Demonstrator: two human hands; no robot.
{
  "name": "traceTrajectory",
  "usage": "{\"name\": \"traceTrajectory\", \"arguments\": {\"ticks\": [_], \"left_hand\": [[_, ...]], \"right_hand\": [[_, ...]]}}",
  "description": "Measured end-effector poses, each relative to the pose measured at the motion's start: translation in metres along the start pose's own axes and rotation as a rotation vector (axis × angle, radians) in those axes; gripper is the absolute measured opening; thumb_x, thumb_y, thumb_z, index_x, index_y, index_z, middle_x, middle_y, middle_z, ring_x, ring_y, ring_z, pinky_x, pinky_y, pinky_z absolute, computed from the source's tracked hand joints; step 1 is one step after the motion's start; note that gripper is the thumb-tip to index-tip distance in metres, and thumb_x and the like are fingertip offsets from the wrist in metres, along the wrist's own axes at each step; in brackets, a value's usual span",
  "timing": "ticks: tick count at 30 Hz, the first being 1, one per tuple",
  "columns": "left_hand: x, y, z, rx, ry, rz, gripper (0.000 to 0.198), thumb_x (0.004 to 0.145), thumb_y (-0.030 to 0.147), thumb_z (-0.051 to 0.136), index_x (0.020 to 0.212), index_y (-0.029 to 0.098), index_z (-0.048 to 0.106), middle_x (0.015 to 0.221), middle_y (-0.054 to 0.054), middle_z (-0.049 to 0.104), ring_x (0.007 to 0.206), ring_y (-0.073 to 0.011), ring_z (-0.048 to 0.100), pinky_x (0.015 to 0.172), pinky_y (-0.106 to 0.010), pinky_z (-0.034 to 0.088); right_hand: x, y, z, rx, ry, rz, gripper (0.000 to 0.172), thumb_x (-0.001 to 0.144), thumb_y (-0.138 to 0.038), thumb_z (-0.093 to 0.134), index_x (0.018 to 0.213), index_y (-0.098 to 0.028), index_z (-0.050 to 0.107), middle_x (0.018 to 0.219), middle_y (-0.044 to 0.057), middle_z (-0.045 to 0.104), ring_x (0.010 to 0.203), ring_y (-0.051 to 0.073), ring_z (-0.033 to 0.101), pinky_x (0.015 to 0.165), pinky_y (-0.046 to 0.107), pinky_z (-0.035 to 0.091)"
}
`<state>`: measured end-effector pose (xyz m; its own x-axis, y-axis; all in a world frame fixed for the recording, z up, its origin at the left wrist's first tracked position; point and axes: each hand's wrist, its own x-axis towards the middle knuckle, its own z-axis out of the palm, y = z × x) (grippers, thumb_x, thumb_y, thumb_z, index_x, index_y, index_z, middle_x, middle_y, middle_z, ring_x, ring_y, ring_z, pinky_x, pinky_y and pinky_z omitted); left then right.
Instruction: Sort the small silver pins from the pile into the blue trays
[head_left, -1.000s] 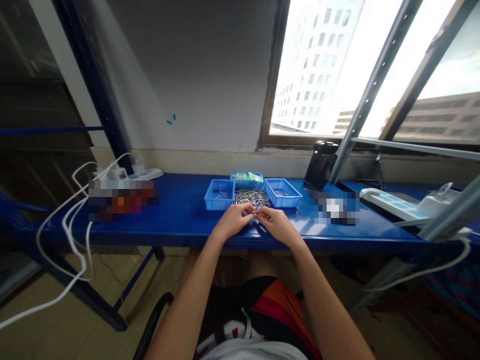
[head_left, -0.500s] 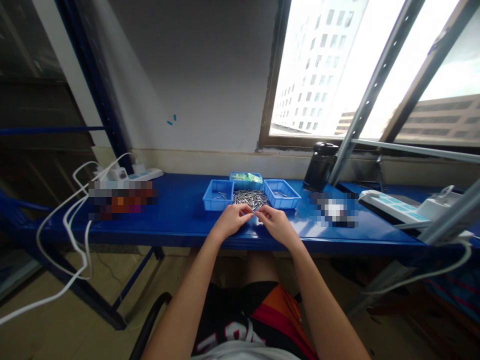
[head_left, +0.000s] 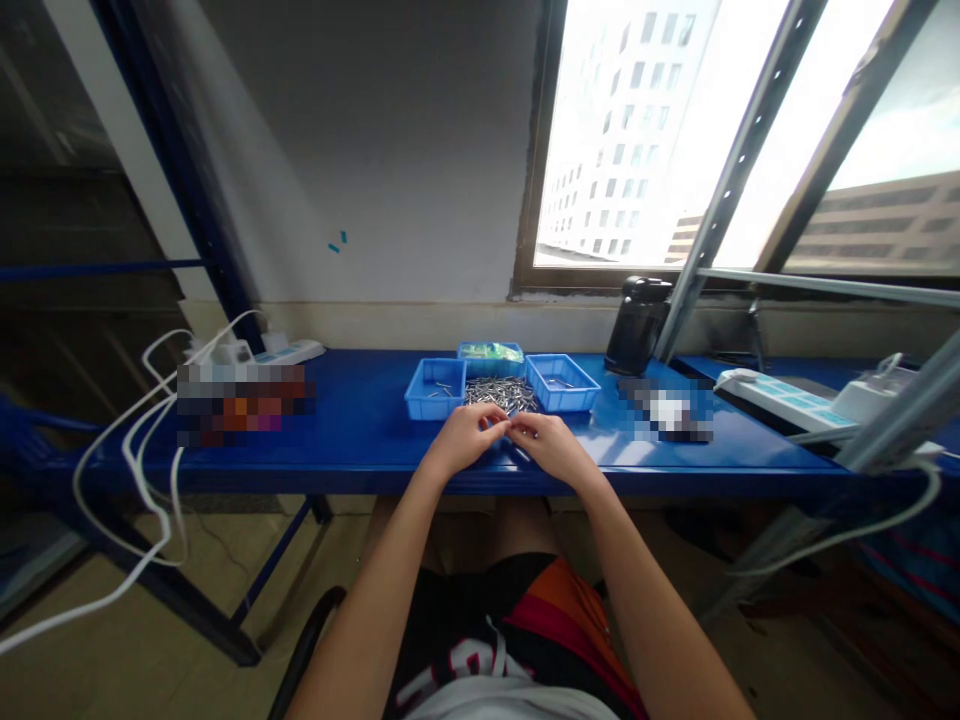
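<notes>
My left hand (head_left: 474, 433) and my right hand (head_left: 541, 436) meet fingertip to fingertip over the front of the blue table. Both are closed in a pinch; whatever small thing lies between the fingers is too small to name. Just behind them spreads a pile of small silvery metal pieces (head_left: 499, 392), like screws or rivets. Left of the pile stands a blue bin (head_left: 435, 408) with a few metal pieces in it. Another blue bin (head_left: 566, 398), to the right, also holds a few. At the back, a third blue bin (head_left: 463, 365) contains a green plastic packet (head_left: 491, 352).
A black bottle-like container (head_left: 637, 325) stands near the window post. White power strips (head_left: 289, 352) lie at the left, and another power strip (head_left: 780, 398) is at the right. White cables (head_left: 142, 470) hang over the left edge. Two blurred-out items lie on the blue table (head_left: 352, 440).
The view has shifted slightly. Both hands stay together in front of the pile, with fingertips still pinched and only small finger movements.
</notes>
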<state>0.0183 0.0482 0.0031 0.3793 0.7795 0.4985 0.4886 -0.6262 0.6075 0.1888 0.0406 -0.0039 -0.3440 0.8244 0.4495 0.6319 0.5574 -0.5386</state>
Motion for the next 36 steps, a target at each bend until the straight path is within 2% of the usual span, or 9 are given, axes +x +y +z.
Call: {"name": "traceTrajectory", "arguments": {"ticks": [6, 12, 16, 20, 23, 26, 31, 33, 36], "left_hand": [[-0.001, -0.003, 0.000, 0.041, -0.010, 0.004, 0.020, 0.078, 0.031, 0.051, 0.081, 0.017, 0.066, 0.078, -0.001, 0.066, 0.070, -0.0133, 0.058, 0.064, -0.022, 0.042], [-0.001, -0.004, 0.001, 0.116, 0.026, -0.055, 0.018, 0.077, 0.028, 0.051, 0.080, 0.017, 0.065, 0.077, -0.001, 0.067, 0.070, -0.0139, 0.058, 0.065, -0.022, 0.043], [0.000, -0.006, 0.002, 0.170, -0.033, -0.095, 0.019, 0.075, 0.030, 0.053, 0.079, 0.018, 0.066, 0.077, -0.002, 0.068, 0.071, -0.0154, 0.059, 0.062, -0.022, 0.042], [0.000, -0.006, 0.002, 0.162, -0.014, -0.101, 0.018, 0.076, 0.029, 0.052, 0.079, 0.018, 0.065, 0.076, -0.002, 0.067, 0.070, -0.0149, 0.059, 0.061, -0.022, 0.041], [-0.001, 0.000, 0.002, 0.205, 0.108, -0.120, 0.018, 0.079, 0.029, 0.050, 0.081, 0.018, 0.064, 0.076, -0.001, 0.066, 0.068, -0.0139, 0.058, 0.062, -0.022, 0.041], [-0.002, 0.010, 0.001, 0.376, 0.322, -0.153, 0.020, 0.084, 0.029, 0.044, 0.088, 0.019, 0.062, 0.079, -0.002, 0.065, 0.071, -0.0148, 0.057, 0.066, -0.025, 0.041], [0.004, 0.014, -0.018, 0.768, 0.600, -0.291, 0.022, 0.084, 0.027, 0.043, 0.086, 0.017, 0.063, 0.086, -0.009, 0.063, 0.090, -0.0256, 0.053, 0.076, -0.035, 0.039], [0.008, 0.007, -0.029, 0.847, 0.642, -0.386, 0.023, 0.083, 0.027, 0.043, 0.088, 0.017, 0.064, 0.090, -0.012, 0.061, 0.093, -0.0290, 0.050, 0.075, -0.039, 0.039], [0.010, -0.002, -0.038, 0.890, 0.572, -0.470, 0.025, 0.081, 0.026, 0.044, 0.086, 0.015, 0.065, 0.090, -0.014, 0.060, 0.093, -0.0311, 0.050, 0.075, -0.041, 0.039]], "right_hand": [[0.000, -0.002, 0.001, -0.028, 0.004, 0.018, 0.019, 0.080, -0.030, 0.050, 0.071, -0.019, 0.063, 0.068, 0.002, 0.065, 0.062, 0.015, 0.055, 0.058, 0.022, 0.038], [-0.003, -0.004, 0.000, 0.104, 0.156, 0.087, 0.020, 0.080, -0.035, 0.051, 0.078, -0.018, 0.060, 0.063, 0.000, 0.060, 0.059, 0.013, 0.053, 0.057, 0.022, 0.040], [-0.004, -0.004, -0.002, 0.149, 0.125, 0.042, 0.018, 0.081, -0.034, 0.050, 0.082, -0.018, 0.059, 0.062, -0.002, 0.056, 0.058, 0.012, 0.050, 0.058, 0.022, 0.040], [-0.003, -0.002, -0.003, 0.190, 0.111, 0.017, 0.021, 0.082, -0.034, 0.048, 0.092, -0.018, 0.059, 0.065, -0.001, 0.057, 0.060, 0.012, 0.050, 0.060, 0.022, 0.040], [-0.003, -0.002, -0.002, 0.200, 0.167, 0.059, 0.025, 0.083, -0.034, 0.048, 0.098, -0.018, 0.057, 0.065, -0.001, 0.057, 0.059, 0.012, 0.050, 0.059, 0.023, 0.040], [-0.002, -0.002, -0.002, 0.183, 0.173, 0.081, 0.024, 0.083, -0.035, 0.048, 0.096, -0.018, 0.058, 0.064, -0.001, 0.057, 0.057, 0.012, 0.050, 0.058, 0.023, 0.040], [-0.003, -0.003, -0.002, 0.151, 0.135, 0.079, 0.023, 0.083, -0.035, 0.047, 0.088, -0.018, 0.060, 0.062, -0.001, 0.057, 0.057, 0.012, 0.050, 0.057, 0.022, 0.039], [-0.003, -0.004, -0.003, 0.143, 0.130, 0.076, 0.023, 0.083, -0.035, 0.046, 0.086, -0.018, 0.061, 0.062, 0.000, 0.058, 0.057, 0.012, 0.050, 0.056, 0.022, 0.039], [-0.003, -0.006, -0.004, 0.130, 0.126, 0.087, 0.023, 0.082, -0.035, 0.047, 0.083, -0.017, 0.061, 0.062, 0.000, 0.057, 0.057, 0.012, 0.050, 0.055, 0.022, 0.038]]}}
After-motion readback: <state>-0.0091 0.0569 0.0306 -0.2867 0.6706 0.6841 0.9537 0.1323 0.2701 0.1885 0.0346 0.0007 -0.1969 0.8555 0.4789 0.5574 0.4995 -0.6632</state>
